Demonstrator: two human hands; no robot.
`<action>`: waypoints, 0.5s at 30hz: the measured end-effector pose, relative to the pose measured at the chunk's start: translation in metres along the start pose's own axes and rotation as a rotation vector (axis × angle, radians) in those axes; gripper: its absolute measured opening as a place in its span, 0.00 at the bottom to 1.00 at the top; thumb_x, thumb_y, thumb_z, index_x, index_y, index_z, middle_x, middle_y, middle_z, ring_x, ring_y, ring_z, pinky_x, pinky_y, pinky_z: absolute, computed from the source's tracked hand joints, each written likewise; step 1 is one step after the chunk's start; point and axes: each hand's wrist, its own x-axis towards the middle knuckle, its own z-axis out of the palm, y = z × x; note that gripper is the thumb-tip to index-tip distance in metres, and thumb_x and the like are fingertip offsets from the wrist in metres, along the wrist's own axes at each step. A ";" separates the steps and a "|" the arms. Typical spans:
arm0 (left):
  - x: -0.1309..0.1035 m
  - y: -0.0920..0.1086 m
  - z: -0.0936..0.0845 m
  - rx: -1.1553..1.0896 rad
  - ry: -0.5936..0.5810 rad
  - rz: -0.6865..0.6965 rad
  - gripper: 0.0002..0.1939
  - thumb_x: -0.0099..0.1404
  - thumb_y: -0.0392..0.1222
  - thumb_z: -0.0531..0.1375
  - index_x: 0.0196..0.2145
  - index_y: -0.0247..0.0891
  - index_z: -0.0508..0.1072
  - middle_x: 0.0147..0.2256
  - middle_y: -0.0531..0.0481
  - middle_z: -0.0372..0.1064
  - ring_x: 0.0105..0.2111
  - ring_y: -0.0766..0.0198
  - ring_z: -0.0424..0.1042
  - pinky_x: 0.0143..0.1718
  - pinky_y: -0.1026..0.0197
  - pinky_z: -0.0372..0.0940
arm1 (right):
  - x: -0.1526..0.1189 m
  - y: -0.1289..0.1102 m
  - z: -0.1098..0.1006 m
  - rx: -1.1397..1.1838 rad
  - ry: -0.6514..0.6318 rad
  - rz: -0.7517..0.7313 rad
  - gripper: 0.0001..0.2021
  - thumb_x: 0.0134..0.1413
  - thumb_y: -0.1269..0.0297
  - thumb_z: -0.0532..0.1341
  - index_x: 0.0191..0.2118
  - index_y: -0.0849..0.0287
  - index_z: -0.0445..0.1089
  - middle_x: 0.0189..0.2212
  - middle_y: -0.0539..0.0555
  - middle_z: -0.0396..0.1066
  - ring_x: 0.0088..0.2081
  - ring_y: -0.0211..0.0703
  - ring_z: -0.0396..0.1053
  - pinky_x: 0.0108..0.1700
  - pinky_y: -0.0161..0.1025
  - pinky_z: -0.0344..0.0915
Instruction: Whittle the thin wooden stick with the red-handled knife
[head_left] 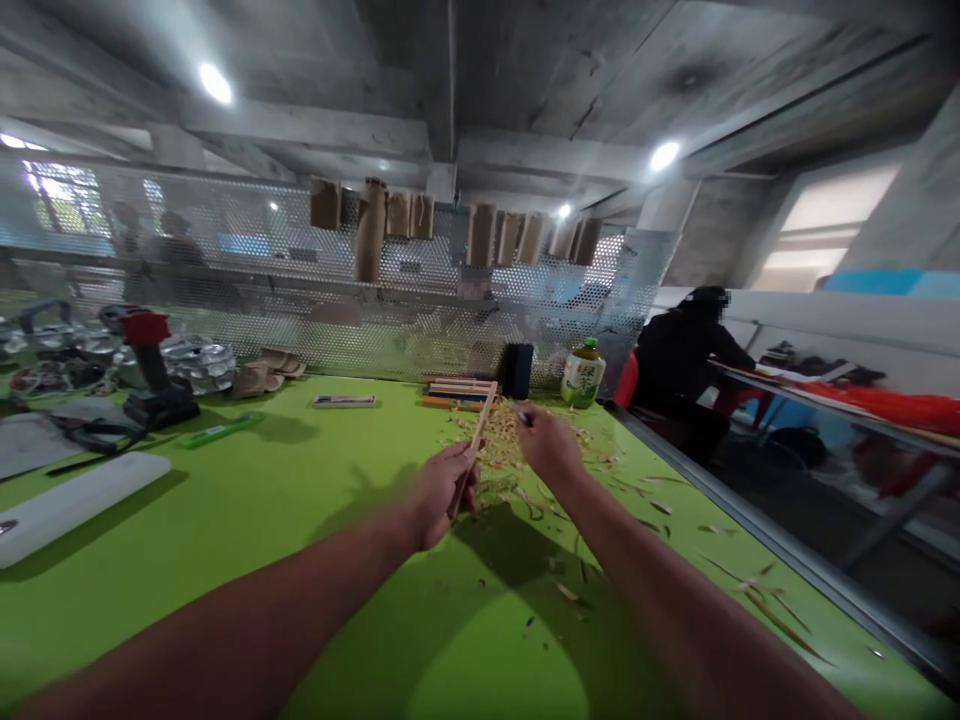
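My left hand (444, 492) is wrapped round a slim, pale wooden stick (484, 415), which slants up and away from me. Just right of the stick's far end, my right hand (550, 447) is closed in a fist. A small greyish tip shows at its fingers, but what it belongs to is hidden. Curled wood shavings (499, 440) lie heaped under and beyond both hands and scatter toward the right edge. Behind the stick, several similar sticks (457, 384) rest on a flat orange and blue box.
On the green table (300, 620) stand a green-capped bottle (583, 375), a black block (517, 370) and a red-and-black cordless drill (154, 365). A long white object (82, 505) and a small case (345, 401) lie leftward. A perforated metal screen (330, 330) backs the table. A person (682, 370) sits at right.
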 end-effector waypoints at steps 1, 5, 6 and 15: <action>0.000 0.002 0.000 -0.007 -0.005 -0.003 0.08 0.66 0.38 0.53 0.43 0.37 0.68 0.25 0.56 0.59 0.18 0.73 0.58 0.19 0.70 0.56 | -0.004 -0.009 0.001 -0.015 -0.021 -0.036 0.17 0.60 0.62 0.51 0.50 0.52 0.71 0.37 0.54 0.77 0.37 0.44 0.72 0.35 0.34 0.57; -0.002 0.007 0.000 -0.029 -0.092 -0.007 0.06 0.65 0.38 0.55 0.41 0.38 0.66 0.25 0.58 0.58 0.15 0.75 0.53 0.14 0.72 0.49 | -0.016 -0.028 0.003 -0.093 -0.115 -0.136 0.14 0.59 0.64 0.51 0.45 0.54 0.72 0.34 0.54 0.76 0.34 0.43 0.72 0.32 0.34 0.54; -0.002 0.008 0.000 -0.039 -0.109 -0.009 0.06 0.66 0.38 0.55 0.41 0.39 0.66 0.25 0.58 0.57 0.15 0.76 0.52 0.13 0.72 0.46 | -0.018 -0.029 0.003 -0.105 -0.134 -0.157 0.14 0.59 0.64 0.51 0.43 0.54 0.72 0.34 0.54 0.76 0.34 0.43 0.72 0.32 0.34 0.54; 0.002 0.007 0.003 -0.118 -0.086 -0.031 0.05 0.67 0.37 0.52 0.41 0.39 0.64 0.26 0.57 0.57 0.14 0.77 0.50 0.13 0.73 0.42 | -0.019 -0.027 0.003 -0.155 -0.126 -0.280 0.12 0.61 0.65 0.50 0.38 0.58 0.70 0.34 0.56 0.75 0.35 0.42 0.70 0.34 0.34 0.54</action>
